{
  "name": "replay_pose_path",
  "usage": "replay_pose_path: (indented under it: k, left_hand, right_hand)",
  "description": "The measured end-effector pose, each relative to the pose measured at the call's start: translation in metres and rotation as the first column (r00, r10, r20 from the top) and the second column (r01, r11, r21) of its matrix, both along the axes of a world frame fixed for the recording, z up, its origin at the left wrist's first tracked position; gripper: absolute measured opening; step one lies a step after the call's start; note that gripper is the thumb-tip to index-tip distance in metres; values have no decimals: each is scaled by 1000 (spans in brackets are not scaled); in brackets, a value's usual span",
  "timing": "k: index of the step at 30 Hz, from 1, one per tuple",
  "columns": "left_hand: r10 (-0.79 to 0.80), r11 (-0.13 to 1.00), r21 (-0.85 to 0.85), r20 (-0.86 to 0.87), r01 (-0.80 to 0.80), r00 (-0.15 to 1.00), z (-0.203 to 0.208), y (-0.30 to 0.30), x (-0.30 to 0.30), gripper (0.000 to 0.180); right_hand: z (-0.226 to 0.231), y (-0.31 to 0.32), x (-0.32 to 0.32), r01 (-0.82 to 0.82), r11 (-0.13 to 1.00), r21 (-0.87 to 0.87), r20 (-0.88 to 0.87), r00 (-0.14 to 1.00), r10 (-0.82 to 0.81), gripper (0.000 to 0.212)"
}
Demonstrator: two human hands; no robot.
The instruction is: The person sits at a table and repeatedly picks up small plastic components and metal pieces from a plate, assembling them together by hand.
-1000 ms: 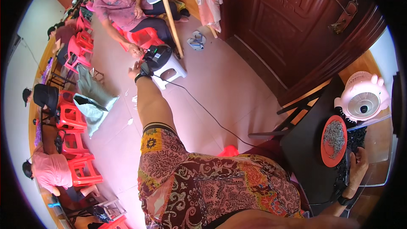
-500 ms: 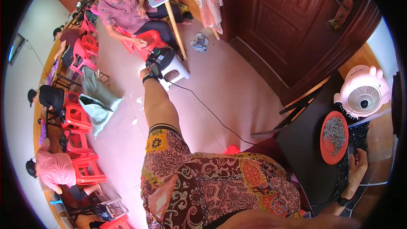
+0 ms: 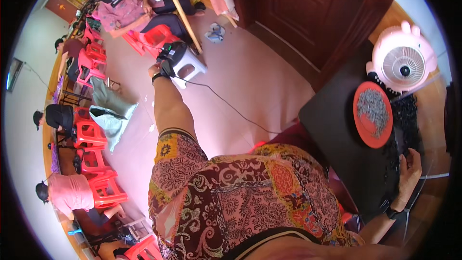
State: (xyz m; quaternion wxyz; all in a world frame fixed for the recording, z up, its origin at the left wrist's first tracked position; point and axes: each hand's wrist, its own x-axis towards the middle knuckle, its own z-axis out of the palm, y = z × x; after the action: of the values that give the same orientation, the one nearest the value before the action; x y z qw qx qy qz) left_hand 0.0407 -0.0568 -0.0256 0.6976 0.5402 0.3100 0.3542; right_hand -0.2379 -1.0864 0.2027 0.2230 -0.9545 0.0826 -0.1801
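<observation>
My left arm stretches far forward over the floor. Its hand (image 3: pixel 153 71) is by a black device (image 3: pixel 166 68) with a cable, at the edge of a white stool (image 3: pixel 195 69); the fingers look wrapped round the device, partly hidden. On the right, my right hand (image 3: pixel 410 171) rests over the dark table (image 3: pixel 332 115), thumb and fingers apart with nothing visible between them. Just beyond it lie many thin black pieces (image 3: pixel 406 120). An orange-red oval plate (image 3: pixel 363 132) with small grey pieces (image 3: pixel 374 108) stands to that hand's left.
A pink fan (image 3: pixel 404 65) stands behind the plate. A black cable (image 3: pixel 226 103) runs across the floor from the stool. Ahead sits a person in a patterned pink shirt (image 3: pixel 127 12). Red chairs (image 3: pixel 91 132), a greenish sack (image 3: pixel 113 120) and several seated people line the left.
The view has shifted. My right hand has drawn back from the plate, its fingers more raised. The seated person ahead has pulled a hand back from near the stool and lowered the head.
</observation>
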Motion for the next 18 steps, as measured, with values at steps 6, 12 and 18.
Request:
replay_pose_path:
  k: [6,12,18]
  left_hand:
    - [-79,956,-287,-59,59,995,-59,-82,-27,21]
    - [-28,967,-254,-190,-21,981,-112,-85,-65,28]
    - [-50,849,-528,-117,-19,992,-143,-152,-66,34]
  right_hand:
    - [19,4,-39,41,994,-103,-38,998,-45,26]
    - [-4,-39,-72,85,994,-68,-32,996,-87,25]
    - [16,-13,-78,144,987,-71,-38,988,-147,23]
